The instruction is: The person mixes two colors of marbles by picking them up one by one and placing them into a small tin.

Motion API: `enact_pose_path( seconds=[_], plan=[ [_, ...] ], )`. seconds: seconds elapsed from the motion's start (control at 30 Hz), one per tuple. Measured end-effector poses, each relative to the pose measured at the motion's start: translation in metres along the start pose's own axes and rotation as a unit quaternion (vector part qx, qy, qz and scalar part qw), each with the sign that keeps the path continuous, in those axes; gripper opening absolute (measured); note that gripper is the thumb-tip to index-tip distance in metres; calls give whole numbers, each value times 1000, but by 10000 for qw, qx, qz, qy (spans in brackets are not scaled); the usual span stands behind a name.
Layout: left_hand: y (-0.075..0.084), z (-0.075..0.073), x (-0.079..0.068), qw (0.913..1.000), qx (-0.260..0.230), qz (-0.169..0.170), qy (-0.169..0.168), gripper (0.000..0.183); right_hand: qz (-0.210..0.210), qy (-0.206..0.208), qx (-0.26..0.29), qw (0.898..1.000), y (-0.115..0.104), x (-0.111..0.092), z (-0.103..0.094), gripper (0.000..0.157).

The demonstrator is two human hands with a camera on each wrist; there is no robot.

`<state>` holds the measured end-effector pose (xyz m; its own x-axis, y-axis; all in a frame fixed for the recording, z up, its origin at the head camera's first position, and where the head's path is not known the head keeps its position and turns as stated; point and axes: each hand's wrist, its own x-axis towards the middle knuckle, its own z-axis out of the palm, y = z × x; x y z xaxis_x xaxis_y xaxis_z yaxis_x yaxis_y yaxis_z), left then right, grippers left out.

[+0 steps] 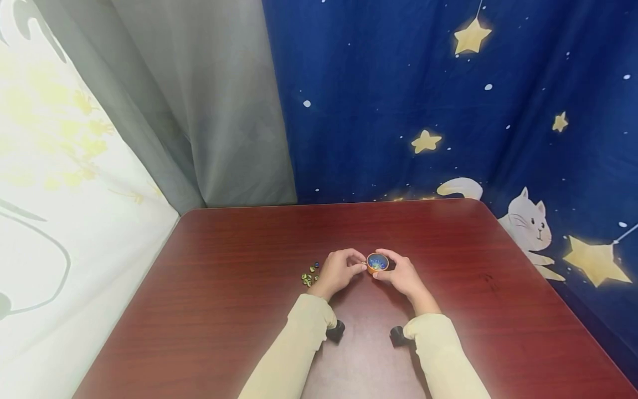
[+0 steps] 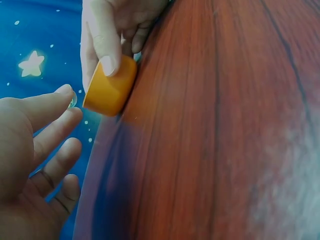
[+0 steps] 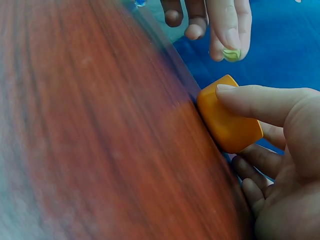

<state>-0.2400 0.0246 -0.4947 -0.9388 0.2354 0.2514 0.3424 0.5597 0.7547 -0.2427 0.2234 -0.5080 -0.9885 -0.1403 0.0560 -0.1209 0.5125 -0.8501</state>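
Observation:
My right hand (image 1: 405,275) grips a small orange cup (image 3: 225,122) by its sides, thumb on one wall and fingers on the other. Blue and greenish marbles (image 1: 377,265) show inside the cup in the head view. Just left of the cup's rim, my left hand (image 1: 340,271) pinches a yellow-green glass marble (image 3: 231,54) between thumb and index finger. The other left fingers (image 2: 62,157) are spread and loosely bent. In the left wrist view the cup (image 2: 111,90) stands low at the tabletop, with the marble a little above its rim.
Several loose marbles (image 1: 308,278), mostly yellow-green with a blue one, lie on the dark red wooden table (image 1: 224,266) beside the left wrist. Behind the table hang a grey curtain (image 1: 234,111) and a blue star-printed curtain (image 1: 369,138).

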Motion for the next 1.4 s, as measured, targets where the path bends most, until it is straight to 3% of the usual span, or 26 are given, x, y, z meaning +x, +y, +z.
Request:
enact_pose_path(
  seconds=[0.23, 1.4],
  plan=[
    [3, 5, 2, 9998, 88, 170, -20, 12, -35, -25, 46, 10000, -1, 1, 1, 62],
    [2, 16, 4, 9990, 387, 173, -157, 11, -64, 0, 117, 9999, 3, 2, 0, 62]
  ],
)
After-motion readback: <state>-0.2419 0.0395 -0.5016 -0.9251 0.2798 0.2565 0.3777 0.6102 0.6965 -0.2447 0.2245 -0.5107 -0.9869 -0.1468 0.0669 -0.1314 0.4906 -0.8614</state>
